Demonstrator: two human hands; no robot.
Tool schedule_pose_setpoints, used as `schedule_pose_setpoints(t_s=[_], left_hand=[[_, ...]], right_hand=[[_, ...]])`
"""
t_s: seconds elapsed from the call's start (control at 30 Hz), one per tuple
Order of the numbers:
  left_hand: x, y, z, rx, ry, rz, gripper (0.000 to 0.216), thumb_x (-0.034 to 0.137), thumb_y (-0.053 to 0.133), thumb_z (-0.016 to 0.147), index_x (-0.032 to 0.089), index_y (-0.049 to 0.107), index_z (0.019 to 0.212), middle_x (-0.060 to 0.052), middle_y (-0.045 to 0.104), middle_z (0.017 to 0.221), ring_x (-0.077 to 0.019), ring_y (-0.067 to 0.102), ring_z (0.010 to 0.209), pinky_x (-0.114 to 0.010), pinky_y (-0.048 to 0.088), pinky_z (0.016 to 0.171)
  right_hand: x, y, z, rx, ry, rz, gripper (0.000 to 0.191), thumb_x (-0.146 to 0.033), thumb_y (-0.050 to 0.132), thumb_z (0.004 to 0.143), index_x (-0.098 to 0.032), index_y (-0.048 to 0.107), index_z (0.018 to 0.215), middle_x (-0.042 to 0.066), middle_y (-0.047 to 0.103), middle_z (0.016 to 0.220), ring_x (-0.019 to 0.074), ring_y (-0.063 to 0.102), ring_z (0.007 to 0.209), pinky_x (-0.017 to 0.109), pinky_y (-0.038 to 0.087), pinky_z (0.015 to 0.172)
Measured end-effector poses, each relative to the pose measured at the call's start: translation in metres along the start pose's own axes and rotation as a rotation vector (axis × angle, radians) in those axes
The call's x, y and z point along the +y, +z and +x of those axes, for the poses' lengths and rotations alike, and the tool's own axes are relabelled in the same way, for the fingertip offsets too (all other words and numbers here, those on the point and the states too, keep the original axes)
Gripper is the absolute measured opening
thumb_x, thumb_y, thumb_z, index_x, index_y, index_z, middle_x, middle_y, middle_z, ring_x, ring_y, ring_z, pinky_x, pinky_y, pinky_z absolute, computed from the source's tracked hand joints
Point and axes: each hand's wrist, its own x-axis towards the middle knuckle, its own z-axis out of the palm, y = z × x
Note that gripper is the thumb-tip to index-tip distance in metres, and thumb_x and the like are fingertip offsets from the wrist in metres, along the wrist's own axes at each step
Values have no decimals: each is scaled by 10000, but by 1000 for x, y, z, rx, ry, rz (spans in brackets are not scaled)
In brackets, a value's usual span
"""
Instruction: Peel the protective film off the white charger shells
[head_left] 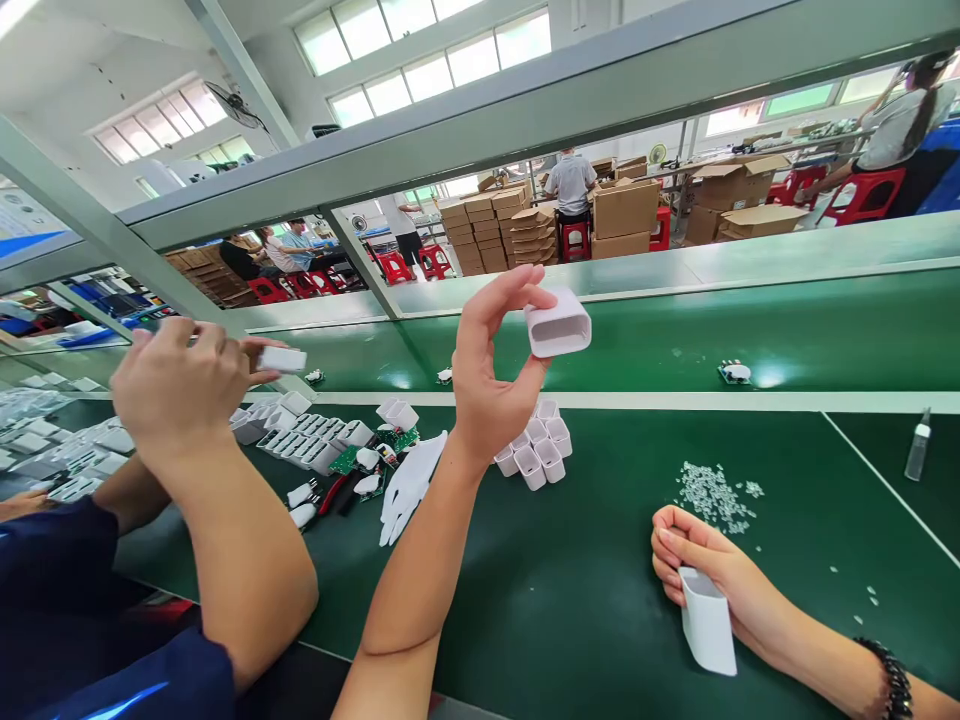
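Note:
My left hand (487, 375) is raised in the middle, thumb and fingers gripping a white plastic housing (559, 325) by its sides. The housing's oval open end faces me. Low on the right, my right hand (701, 555) is closed around a second white housing (709, 632), its open end up and tilted. Its thumb and forefinger are pinched together; whether a small piece sits between them I cannot tell. Just beyond that hand lies a scatter of small clear plastic pieces (714, 497). A cluster of standing white housings (536, 450) is partly behind my left wrist.
At left, a co-worker's hand (184, 385) holds a white part (282, 359). White gloves (412, 485), circuit boards (345, 460) and rows of housings (315, 440) lie between us. A green conveyor belt (637, 345) carries several small boards. A small bottle (917, 450) lies far right.

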Motion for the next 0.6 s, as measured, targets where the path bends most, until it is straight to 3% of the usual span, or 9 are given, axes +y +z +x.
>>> schedule_pose_setpoints(t_s=[0.13,0.2,0.23,0.3,0.4,0.5,0.6], left_hand=[[-34,1,8,-22,2,94,474,310,663,920,286,518,1371,-59,637,1294,-267,550,1302,-484,380,1154],[-74,0,16,-112,-132,268,482,276,697,880,234,548,1336,-85,622,1339,-269,542,1296,-466,394,1151],[-97,-1,19,-236,-262,384,464,260,695,876,225,555,1317,-83,610,1369,-253,545,1281,-433,424,1128],[-144,-6,22,-383,-415,455,336,201,709,859,146,629,1180,-110,680,1217,-235,636,1098,-398,524,990],[-198,-18,15,-535,-574,573,272,307,677,933,121,646,1129,-86,682,1102,-200,667,976,-402,579,882],[-223,-30,-1,-623,-661,690,327,368,636,968,135,630,1197,-92,663,1162,-202,666,1006,-410,590,882],[-226,-37,-12,-656,-685,790,355,376,637,966,140,621,1231,-102,653,1208,-219,659,1053,-434,581,916]], right_hand=[[1,-2,0,-2,-6,-15,302,-391,770,877,-203,535,841,-58,423,697,69,435,596,211,393,533],[2,-4,0,-5,-5,-27,309,-390,769,877,-203,527,840,-59,425,701,69,439,595,212,393,534],[2,-5,1,-6,-6,-30,314,-392,772,874,-203,523,838,-59,426,702,68,440,593,212,392,533],[3,-6,1,-6,-8,-31,326,-398,781,865,-204,520,837,-60,425,698,68,438,588,212,386,528],[4,-7,3,-7,-12,-23,333,-408,787,858,-205,523,839,-60,425,696,68,441,589,210,388,529],[4,-8,3,-11,-10,-32,315,-408,776,869,-209,533,851,-57,433,706,69,449,599,210,398,535],[3,-8,2,-2,-6,-48,300,-408,770,874,-211,544,861,-55,431,712,72,450,607,213,407,541]])
